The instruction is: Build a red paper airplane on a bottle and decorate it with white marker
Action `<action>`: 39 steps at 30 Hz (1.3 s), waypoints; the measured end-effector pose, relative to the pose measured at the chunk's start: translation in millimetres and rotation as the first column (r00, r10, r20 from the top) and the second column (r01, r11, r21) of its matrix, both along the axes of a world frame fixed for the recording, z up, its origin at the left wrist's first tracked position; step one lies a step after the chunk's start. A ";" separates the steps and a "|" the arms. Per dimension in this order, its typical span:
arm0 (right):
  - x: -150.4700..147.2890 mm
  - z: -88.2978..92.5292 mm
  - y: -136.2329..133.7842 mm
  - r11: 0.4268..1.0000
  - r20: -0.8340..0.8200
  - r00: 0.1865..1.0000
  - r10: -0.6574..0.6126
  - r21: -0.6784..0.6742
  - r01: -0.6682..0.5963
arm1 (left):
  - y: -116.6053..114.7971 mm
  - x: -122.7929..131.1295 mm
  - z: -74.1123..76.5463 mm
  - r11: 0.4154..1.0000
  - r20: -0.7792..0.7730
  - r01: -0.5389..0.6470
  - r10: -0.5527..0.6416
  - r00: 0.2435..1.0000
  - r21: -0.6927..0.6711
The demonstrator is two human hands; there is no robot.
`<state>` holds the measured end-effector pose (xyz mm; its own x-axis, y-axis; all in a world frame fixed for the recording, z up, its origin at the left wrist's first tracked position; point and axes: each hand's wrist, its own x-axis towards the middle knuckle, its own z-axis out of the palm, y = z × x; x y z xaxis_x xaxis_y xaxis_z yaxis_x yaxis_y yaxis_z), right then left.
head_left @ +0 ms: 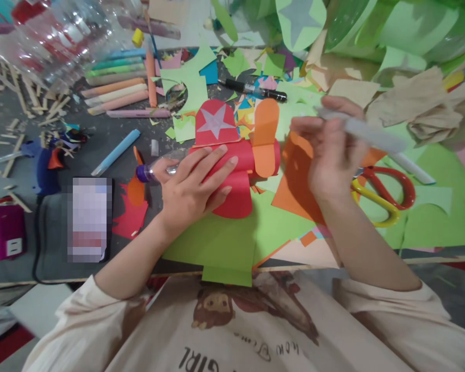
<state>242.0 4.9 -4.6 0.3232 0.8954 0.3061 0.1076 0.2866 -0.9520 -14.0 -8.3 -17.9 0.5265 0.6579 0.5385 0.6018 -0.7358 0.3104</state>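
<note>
A plastic bottle with a purple cap (142,173) lies on its side, wrapped in red paper (240,160). On the wrap are red rounded flaps, one bearing a pale star (216,123), and an orange rounded strip (265,139). My left hand (191,181) grips the bottle from above, fingers across the red paper and thumb near the neck. To the right, my right hand (335,147) is raised, pinching a pale, pen-shaped marker (372,133), blurred by motion. Below that hand lies orange paper (294,191), partly hidden. Red-and-yellow-handled scissors (405,186) lie beside my right wrist.
Green paper sheets (213,243) cover the table's front edge. Several markers (116,95), a black pen (251,89) and paper scraps lie behind the bottle. At left are a blue glue gun (42,165), a phone (89,219) and wooden sticks; clear bottles (70,36) stand behind.
</note>
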 end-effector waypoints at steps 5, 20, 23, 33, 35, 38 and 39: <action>6.2 5.9 -3.7 0.974 -0.047 0.996 -0.070 0.214 0.079 | -2.8 3.8 6.5 0.997 -0.071 -0.070 0.069 0.995 -0.016; -2.8 0.2 -25.5 0.971 0.200 0.953 0.229 0.026 -0.239 | -2.3 4.7 8.4 0.994 -0.134 -0.082 0.091 0.987 0.076; -4.0 1.5 -26.1 0.968 0.247 0.941 0.233 0.033 -0.248 | 1.8 3.7 10.6 0.991 -0.131 -0.018 0.035 0.991 0.130; -11.6 10.1 -29.1 0.973 0.408 0.898 0.165 0.080 -0.215 | -0.6 8.7 9.0 0.990 -0.143 0.016 0.005 0.990 0.142; -11.6 9.6 -29.8 0.974 0.436 0.886 0.161 0.074 -0.213 | -0.2 8.7 8.6 0.989 -0.147 0.005 0.018 0.989 0.149; -11.4 11.6 -29.7 0.970 0.481 0.862 0.158 0.089 -0.228 | 0.3 9.1 8.9 0.984 -0.142 -0.009 0.035 0.989 0.180; -11.3 12.6 -29.5 0.968 0.489 0.858 0.156 0.098 -0.232 | 0.3 9.2 9.3 0.983 -0.138 -0.008 0.034 0.990 0.182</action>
<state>230.7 -24.6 8.0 -0.0701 0.8569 0.5107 0.4618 0.4816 -0.7449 -4.8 -8.0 -8.6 0.5920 0.5681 0.5717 0.6457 -0.7588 0.0854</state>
